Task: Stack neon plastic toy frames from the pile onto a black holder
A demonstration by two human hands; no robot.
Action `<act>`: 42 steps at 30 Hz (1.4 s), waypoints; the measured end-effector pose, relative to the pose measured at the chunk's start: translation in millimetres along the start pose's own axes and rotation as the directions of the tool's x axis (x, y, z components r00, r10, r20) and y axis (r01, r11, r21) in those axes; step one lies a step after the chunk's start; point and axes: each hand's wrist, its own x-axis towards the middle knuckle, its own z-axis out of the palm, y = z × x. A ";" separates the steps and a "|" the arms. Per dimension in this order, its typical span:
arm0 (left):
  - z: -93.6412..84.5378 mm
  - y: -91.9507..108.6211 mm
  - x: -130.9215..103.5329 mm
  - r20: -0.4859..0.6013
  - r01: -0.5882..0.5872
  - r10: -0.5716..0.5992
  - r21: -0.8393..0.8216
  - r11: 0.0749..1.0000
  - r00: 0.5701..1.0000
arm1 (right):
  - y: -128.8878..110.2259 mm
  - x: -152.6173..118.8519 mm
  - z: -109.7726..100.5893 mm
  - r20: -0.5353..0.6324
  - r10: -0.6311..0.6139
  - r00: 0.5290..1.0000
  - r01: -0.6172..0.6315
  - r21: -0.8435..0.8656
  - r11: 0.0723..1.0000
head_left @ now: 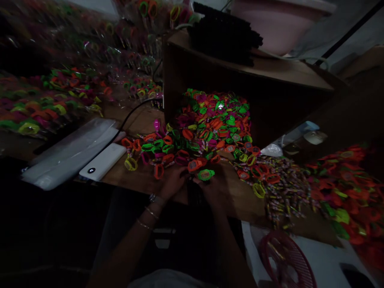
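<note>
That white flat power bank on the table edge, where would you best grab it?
Probably across its two long sides, coming from above. The white flat power bank lies flat on the brown wooden table, its narrow width suits a pinch, and a black cable seems to leave its far end, so avoid that end.

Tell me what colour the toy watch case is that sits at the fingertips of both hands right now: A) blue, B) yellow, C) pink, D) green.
D: the green toy watch case lies at the near edge of the pile of coloured watch cases, between the left hand and the right hand.
</note>
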 end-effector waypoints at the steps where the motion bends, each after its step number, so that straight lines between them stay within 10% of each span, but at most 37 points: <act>1: -0.2 0.1 0.0 0.004 0.002 -0.002 0.003 1.000 1.000 | 1.1 0.6 -1.0 0.003 -0.021 1.000 0.021 -0.011 1.000; 11: 5.8 -13.9 -2.8 0.000 0.018 -0.018 0.027 0.999 1.000 | 17.6 3.0 13.4 0.039 -0.179 0.983 0.183 -0.209 0.961; 16: -1.4 -17.7 -14.1 -0.071 -0.001 0.005 0.061 0.998 0.997 | 10.5 26.5 -15.3 0.272 -0.162 0.949 0.227 -0.229 0.947; 25: -21.7 -17.9 -52.9 -0.245 0.033 0.006 0.156 0.987 0.970 | -22.0 74.8 40.1 0.242 -0.050 0.969 0.215 -0.725 0.655; 30: -15.7 -19.1 -46.8 -0.264 0.027 0.014 0.149 0.988 0.964 | -13.0 66.2 4.4 0.071 -0.080 0.994 0.105 -0.782 0.614; 36: 7.4 -16.8 -18.4 -0.268 0.045 -0.012 0.118 0.992 0.963 | 3.6 32.4 -52.5 -0.048 -0.163 0.985 0.155 -0.141 0.978; 42: 15.8 -13.2 -10.9 -0.242 0.017 -0.014 0.011 1.000 0.970 | 10.3 -7.0 -61.5 -0.094 0.151 0.984 -0.128 0.216 0.968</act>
